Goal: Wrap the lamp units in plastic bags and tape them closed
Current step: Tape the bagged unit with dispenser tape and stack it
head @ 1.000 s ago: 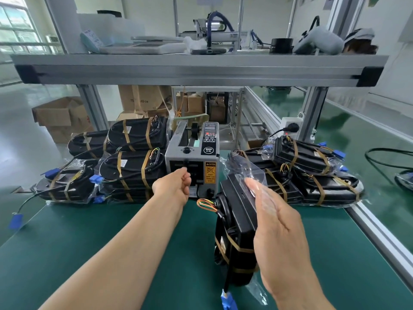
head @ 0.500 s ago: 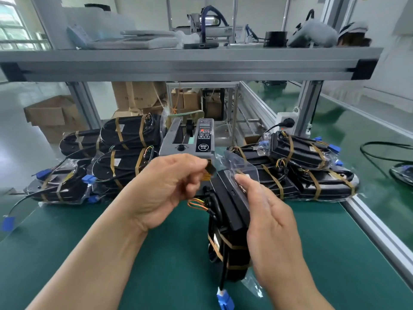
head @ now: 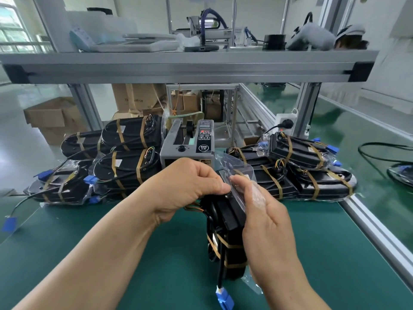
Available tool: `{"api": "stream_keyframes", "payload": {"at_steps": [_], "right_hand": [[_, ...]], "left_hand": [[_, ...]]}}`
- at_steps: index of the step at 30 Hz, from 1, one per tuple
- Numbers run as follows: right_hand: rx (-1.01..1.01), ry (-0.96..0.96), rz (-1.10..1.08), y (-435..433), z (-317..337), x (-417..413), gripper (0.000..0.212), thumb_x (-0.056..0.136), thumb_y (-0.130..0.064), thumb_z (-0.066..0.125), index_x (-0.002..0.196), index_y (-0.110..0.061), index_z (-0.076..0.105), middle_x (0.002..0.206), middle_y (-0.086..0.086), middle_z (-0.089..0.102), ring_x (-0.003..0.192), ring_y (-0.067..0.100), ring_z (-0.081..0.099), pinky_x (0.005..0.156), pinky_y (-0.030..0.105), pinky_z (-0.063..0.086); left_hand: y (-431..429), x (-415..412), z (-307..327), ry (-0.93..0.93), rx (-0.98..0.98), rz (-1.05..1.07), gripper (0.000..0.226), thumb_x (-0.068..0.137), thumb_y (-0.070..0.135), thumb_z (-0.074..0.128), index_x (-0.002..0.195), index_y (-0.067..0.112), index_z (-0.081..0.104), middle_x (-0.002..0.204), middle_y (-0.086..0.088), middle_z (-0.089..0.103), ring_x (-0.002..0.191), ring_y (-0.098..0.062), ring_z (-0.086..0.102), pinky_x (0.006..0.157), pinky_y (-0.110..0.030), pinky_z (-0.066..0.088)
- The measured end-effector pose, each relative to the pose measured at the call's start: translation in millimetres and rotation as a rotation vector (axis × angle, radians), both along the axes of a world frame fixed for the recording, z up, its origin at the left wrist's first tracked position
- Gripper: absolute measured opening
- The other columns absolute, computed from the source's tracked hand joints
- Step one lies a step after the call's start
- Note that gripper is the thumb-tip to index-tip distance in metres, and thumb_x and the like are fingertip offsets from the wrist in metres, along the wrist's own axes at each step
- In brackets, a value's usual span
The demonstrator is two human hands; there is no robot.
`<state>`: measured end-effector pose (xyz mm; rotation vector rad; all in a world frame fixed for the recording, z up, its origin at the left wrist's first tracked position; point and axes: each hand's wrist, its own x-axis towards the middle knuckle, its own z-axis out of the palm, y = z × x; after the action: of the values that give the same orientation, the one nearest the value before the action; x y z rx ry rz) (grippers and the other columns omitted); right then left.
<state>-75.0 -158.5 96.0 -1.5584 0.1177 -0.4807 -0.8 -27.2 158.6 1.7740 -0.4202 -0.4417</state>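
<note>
A black lamp unit [head: 228, 220] stands on end on the green table [head: 111, 265], bound with tan tape bands inside a clear plastic bag [head: 238, 168]. Its flap sticks up above the unit. My right hand [head: 268, 222] grips the unit's upper right side, with the thumb on the folded bag at the top. My left hand [head: 187, 186] is curled at the same spot and pinches a strip of tape against the bag fold; the strip itself barely shows. The unit's cable ends in a blue connector [head: 224, 298] near the table's front.
A grey tape dispenser [head: 187, 144] stands just behind my hands. Wrapped lamp units are stacked left [head: 125, 157] and right [head: 301, 166] of it. An aluminium shelf beam [head: 190, 68] crosses overhead. The table's metal edge rail [head: 380, 236] runs along the right.
My left hand left the dispenser slot and came back to the top of the lamp unit with fingers pinched. My right hand's thumb closed onto the bag fold.
</note>
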Motion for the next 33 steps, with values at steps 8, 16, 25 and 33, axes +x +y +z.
{"api": "stream_keyframes", "payload": {"at_steps": [8,16,25,33], "right_hand": [[0.011,-0.012,-0.003,0.9,1.9,-1.0,0.049,0.089,-0.052,0.037,0.117,-0.031,0.072,0.105,-0.029,0.071,0.104,-0.007,0.065,0.096,0.026,0.050],[-0.016,-0.005,-0.003,1.5,3.4,-1.4,0.048,0.090,-0.049,0.037,0.117,-0.030,0.072,0.103,-0.038,0.066,0.103,-0.016,0.060,0.084,0.005,0.046],[-0.051,-0.027,0.001,4.6,6.3,-2.6,0.043,0.090,-0.049,0.035,0.110,-0.040,0.073,0.103,-0.042,0.063,0.101,-0.021,0.057,0.082,0.000,0.042],[-0.059,-0.053,0.027,4.9,10.2,-3.9,0.032,0.094,-0.043,0.036,0.089,-0.044,0.067,0.092,-0.037,0.068,0.095,-0.013,0.062,0.072,0.000,0.043]], "left_hand": [[-0.9,-0.5,-3.5,-0.036,0.009,0.030,0.027,0.082,0.004,0.076,0.058,0.016,0.070,0.058,0.001,0.066,0.048,-0.003,0.058,0.048,-0.012,0.044],[-0.9,-1.7,-7.5,-0.065,0.003,0.070,0.028,0.080,0.007,0.076,0.056,0.017,0.067,0.057,0.003,0.064,0.050,-0.004,0.056,0.050,-0.012,0.044],[2.4,0.1,-13.4,-0.139,0.045,0.098,0.018,0.078,0.014,0.080,0.065,0.018,0.068,0.059,0.005,0.062,0.053,-0.006,0.055,0.052,-0.014,0.045],[-2.1,0.7,-27.2,-0.170,-0.005,0.236,0.011,0.084,0.020,0.076,0.079,0.017,0.067,0.069,0.001,0.061,0.063,-0.010,0.056,0.059,-0.019,0.047]]}}
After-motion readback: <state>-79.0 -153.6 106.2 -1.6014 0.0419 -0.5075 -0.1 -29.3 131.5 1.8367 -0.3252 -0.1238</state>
